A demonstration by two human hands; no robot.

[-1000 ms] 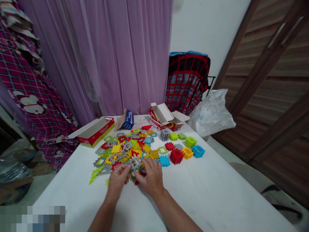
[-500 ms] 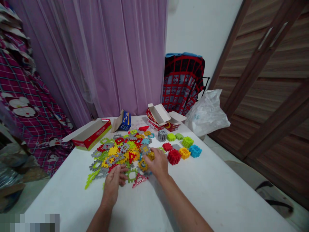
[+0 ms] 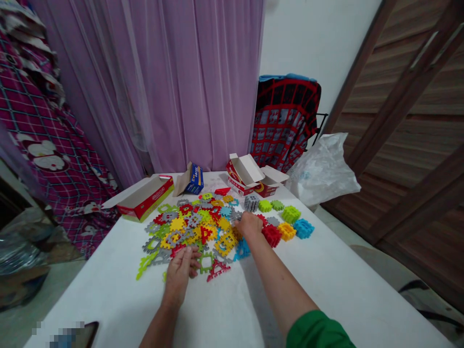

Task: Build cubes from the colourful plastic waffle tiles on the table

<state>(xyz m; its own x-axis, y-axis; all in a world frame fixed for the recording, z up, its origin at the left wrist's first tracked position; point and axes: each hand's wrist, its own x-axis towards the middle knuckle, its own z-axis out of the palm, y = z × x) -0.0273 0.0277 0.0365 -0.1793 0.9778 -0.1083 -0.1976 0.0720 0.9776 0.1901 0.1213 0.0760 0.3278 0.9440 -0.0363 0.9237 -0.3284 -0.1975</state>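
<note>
A loose heap of toothed plastic building pieces (image 3: 194, 227) in red, yellow, grey, green and blue is spread over the white table (image 3: 232, 309). My left hand (image 3: 182, 270) rests at the heap's near edge, fingers apart, beside a green square piece (image 3: 207, 261) and a red triangular piece (image 3: 218, 270). At the heap's right side, my right hand (image 3: 250, 225) is closed with its fingers curled down. A grey piece (image 3: 236, 215) lies by its fingertips; what the fingers grip is hidden. Just right of it are a red stack (image 3: 271, 235) and a grey stack (image 3: 251, 203).
Green (image 3: 291, 213), yellow (image 3: 287, 231) and blue stacks (image 3: 303, 228) stand on the right. Opened boxes line the back: red-yellow (image 3: 147, 203), blue (image 3: 195, 180) and red (image 3: 241, 186). A white plastic bag (image 3: 322, 169) is at the right edge, a phone-like device (image 3: 90, 333) at front left.
My right hand has moved right and away from me, from the heap towards the sorted stacks, and its fingers have curled. My left hand stays at the heap. The view has shifted slightly.
</note>
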